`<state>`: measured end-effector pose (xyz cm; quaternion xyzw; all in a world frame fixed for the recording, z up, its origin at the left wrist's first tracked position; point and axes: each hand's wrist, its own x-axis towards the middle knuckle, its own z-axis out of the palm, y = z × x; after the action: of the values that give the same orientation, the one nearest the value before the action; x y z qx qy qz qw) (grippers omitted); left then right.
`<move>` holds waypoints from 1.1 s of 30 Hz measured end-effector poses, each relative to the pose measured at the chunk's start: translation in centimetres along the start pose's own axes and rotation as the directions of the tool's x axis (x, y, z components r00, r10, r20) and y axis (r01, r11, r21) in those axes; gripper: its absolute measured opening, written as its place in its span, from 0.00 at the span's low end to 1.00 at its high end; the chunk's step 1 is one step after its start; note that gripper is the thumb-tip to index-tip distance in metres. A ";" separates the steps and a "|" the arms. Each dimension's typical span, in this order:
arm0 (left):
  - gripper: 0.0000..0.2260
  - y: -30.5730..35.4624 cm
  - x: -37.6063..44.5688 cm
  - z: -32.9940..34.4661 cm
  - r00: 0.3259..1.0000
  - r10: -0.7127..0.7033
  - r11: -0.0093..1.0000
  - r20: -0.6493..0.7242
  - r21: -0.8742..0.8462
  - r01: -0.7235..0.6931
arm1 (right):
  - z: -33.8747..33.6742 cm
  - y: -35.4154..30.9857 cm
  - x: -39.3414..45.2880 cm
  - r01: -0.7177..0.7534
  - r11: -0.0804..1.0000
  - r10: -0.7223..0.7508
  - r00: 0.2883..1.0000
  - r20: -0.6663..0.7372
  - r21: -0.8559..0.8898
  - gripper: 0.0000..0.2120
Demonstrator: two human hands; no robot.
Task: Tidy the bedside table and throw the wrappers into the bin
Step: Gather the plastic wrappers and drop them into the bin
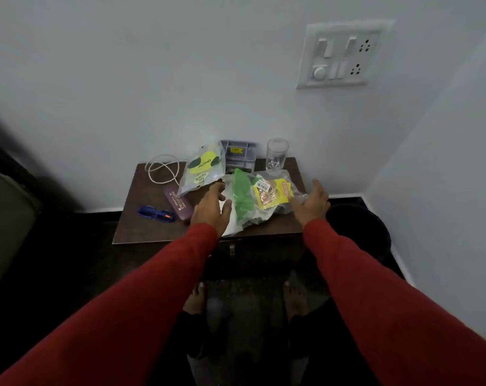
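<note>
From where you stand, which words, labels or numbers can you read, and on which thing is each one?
"evenia", uncertain: clear pouch with the lime label.
Purple case: pale print, too blurred.
Yellow packet: red strip and barcode sticker, too small.
Grey box: yellow sticker, unreadable.
Nothing else carries text.

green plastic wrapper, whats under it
Crumpled clear plastic spreads out beneath the green plastic wrapper, lying on the brown bedside table. Anything else beneath the pile is covered and cannot be seen.
</note>
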<state>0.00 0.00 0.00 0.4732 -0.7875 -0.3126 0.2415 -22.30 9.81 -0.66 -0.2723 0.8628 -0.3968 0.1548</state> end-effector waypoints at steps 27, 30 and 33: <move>0.55 5.8 1.5 -0.6 0.929 -0.242 0.439 0.280 -0.822 0.362 | 2.0 -7.1 -2.6 -0.136 0.628 -0.072 0.970 0.231 0.767 0.08; 0.46 5.3 1.5 -1.6 0.967 -0.182 0.481 0.177 -0.842 0.245 | 3.0 -9.5 -4.1 -0.199 0.597 -0.224 0.889 0.399 0.777 0.12; 0.43 3.0 2.3 -3.2 0.966 -0.257 0.478 0.006 -0.868 0.133 | 4.2 -11.7 -5.1 -0.240 0.637 -0.331 0.773 0.541 0.732 0.14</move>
<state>-0.60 -1.82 4.59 0.3944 -0.4505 -0.6582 0.4564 -12.09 4.04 5.93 -0.3195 0.4969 -0.6129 0.5248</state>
